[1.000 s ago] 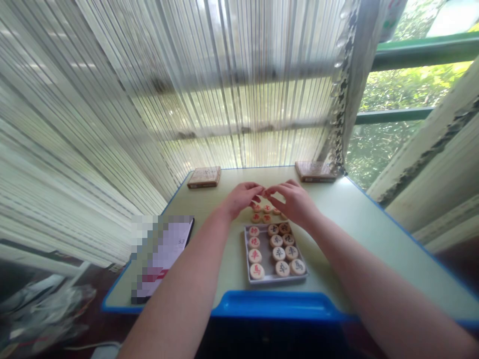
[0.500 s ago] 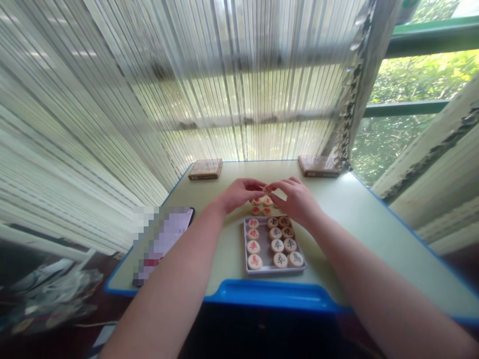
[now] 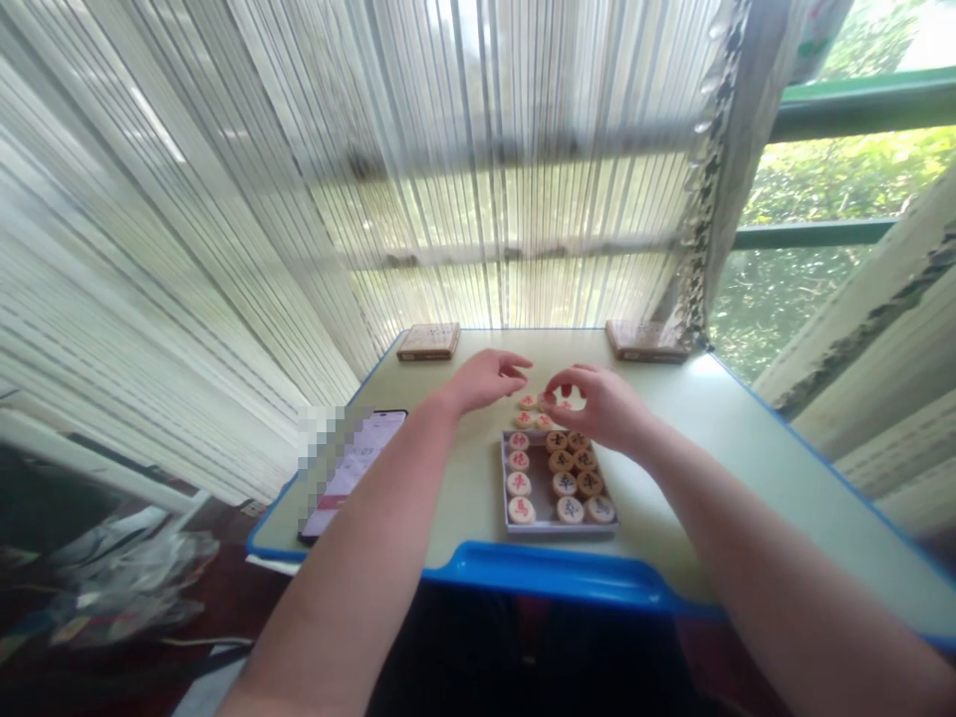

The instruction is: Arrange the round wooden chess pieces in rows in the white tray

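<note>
My right hand (image 3: 594,400) pinches a round Chinese chess piece (image 3: 548,400) between thumb and fingertips, just above the far end of the box. My left hand (image 3: 491,378) hovers to the left with fingers stretched out and holds nothing. Several red-marked chess pieces (image 3: 524,420) lie on the table beneath and beside the pinching fingers; some are partly hidden. Nearer to me is a shallow open box (image 3: 560,530). Red-marked pieces (image 3: 521,485) form its left column, and black-marked pieces (image 3: 566,484) fill two columns at its right, with a bare strip between.
A phone (image 3: 358,463) lies on the table (image 3: 732,478) left of my left forearm. Two flat wooden-looking boxes, one at the back left (image 3: 428,342) and one at the back right (image 3: 646,341), stand near the far edge. A blue molded tray (image 3: 560,578) lines the near edge.
My hands have come apart; the left moved away from the piece they both touched. My right hand has lowered a piece toward the red pieces. The view has shifted slightly.
</note>
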`<control>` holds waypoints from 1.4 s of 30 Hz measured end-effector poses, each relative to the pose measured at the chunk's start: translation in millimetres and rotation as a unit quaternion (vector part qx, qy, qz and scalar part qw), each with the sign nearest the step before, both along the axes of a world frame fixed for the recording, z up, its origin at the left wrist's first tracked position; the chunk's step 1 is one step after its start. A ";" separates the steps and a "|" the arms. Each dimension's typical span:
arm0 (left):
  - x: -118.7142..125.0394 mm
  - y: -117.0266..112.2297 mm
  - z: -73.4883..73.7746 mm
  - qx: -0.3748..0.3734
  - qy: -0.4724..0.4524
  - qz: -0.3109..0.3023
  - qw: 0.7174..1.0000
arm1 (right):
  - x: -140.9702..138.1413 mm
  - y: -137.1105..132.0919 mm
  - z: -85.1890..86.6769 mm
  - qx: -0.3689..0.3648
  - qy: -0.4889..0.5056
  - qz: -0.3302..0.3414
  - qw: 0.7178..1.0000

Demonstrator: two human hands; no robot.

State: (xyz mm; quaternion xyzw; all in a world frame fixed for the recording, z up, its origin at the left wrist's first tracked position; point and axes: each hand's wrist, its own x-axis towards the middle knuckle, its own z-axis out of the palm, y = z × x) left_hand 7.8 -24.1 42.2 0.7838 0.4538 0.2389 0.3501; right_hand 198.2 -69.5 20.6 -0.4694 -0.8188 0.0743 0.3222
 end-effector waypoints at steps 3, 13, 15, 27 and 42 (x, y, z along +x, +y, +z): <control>-2.3 -3.8 4.8 0.035 0.087 0.004 0.996 | -3.9 -10.0 2.5 -0.034 -0.051 0.047 0.997; 3.2 -8.2 4.8 0.028 0.128 -0.017 0.991 | -14.2 -25.5 5.1 -0.071 -0.145 0.072 0.984; 3.9 -8.1 3.9 0.031 0.123 -0.015 0.992 | -15.8 -26.1 5.0 -0.072 -0.155 0.072 0.983; 9.0 -11.8 4.9 0.039 0.133 -0.011 0.990 | -18.5 -22.9 0.3 -0.076 -0.172 0.071 0.980; 11.9 -13.7 5.4 0.042 0.158 -0.024 0.986 | -18.8 -19.1 -1.2 -0.082 -0.181 0.072 0.977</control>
